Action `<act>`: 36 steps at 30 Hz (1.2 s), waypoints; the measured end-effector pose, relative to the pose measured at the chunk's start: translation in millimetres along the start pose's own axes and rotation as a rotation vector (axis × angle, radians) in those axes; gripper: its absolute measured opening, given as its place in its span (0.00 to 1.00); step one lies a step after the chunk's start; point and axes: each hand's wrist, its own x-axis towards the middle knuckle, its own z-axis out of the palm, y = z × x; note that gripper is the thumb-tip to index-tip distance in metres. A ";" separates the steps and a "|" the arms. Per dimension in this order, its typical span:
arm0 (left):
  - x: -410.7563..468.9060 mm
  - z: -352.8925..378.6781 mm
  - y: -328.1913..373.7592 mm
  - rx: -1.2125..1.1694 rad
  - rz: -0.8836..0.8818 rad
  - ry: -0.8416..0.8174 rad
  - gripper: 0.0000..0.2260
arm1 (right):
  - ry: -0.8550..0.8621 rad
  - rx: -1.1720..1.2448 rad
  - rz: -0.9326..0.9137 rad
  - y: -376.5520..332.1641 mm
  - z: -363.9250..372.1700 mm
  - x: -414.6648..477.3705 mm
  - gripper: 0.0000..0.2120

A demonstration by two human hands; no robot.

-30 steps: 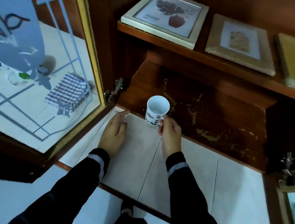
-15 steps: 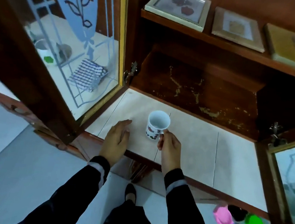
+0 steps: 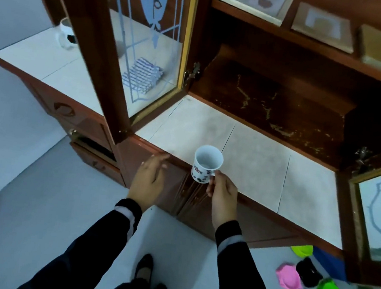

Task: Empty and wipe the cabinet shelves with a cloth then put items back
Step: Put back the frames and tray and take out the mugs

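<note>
Gripping mug (image 3: 207, 168) by its handle, right hand (image 3: 223, 194) at front edge of shelf (image 3: 254, 166) — left hand (image 3: 149, 177) slack, empty. Advise: keep mug level, clear of door (image 3: 97, 36).

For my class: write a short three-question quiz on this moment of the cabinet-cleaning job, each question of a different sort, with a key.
1. True or false: the left hand grips the white mug.
2. Where does the checked cloth lie? A. on the tiled counter, seen through the open glass door; B. on the floor; C. on the upper shelf.
3. Fill in: the mug's mouth faces ____.

Key
1. False: the right hand holds it by the handle, and the left hand is open and holds nothing.
2. A.
3. Up.
</note>
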 end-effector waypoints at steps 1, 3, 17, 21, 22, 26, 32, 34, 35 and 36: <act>-11.0 -0.6 -0.9 0.003 -0.009 0.028 0.19 | -0.022 -0.003 0.004 1.2 -2.2 -6.9 0.13; -20.5 -0.3 -2.3 -0.015 -0.034 0.047 0.19 | -0.041 -0.002 -0.006 4.4 -4.4 -11.5 0.14; -135.1 -47.8 -30.9 0.000 -0.210 0.277 0.14 | -0.308 -0.131 0.067 35.5 23.5 -93.2 0.15; -138.4 -82.7 -47.9 -0.016 -0.210 0.343 0.14 | -0.357 -0.143 0.061 40.8 65.0 -111.8 0.17; -136.6 -90.1 -52.0 -0.022 -0.218 0.352 0.13 | -0.366 -0.147 0.060 42.2 73.6 -113.4 0.17; -127.4 -139.1 -74.0 -0.062 -0.245 0.375 0.13 | -0.385 -0.135 0.042 44.9 130.9 -123.8 0.17; -110.2 -225.9 -116.9 -0.060 -0.234 0.395 0.14 | -0.390 -0.075 0.041 45.6 228.7 -141.1 0.17; -104.5 -256.2 -127.2 -0.071 -0.229 0.406 0.14 | -0.394 -0.073 0.048 45.3 259.5 -146.0 0.17; -100.9 -268.4 -131.3 -0.072 -0.224 0.402 0.14 | -0.397 -0.069 0.051 44.7 272.3 -146.9 0.17; -97.4 -278.0 -134.4 -0.068 -0.220 0.397 0.14 | -0.397 -0.065 0.052 43.5 282.8 -146.9 0.17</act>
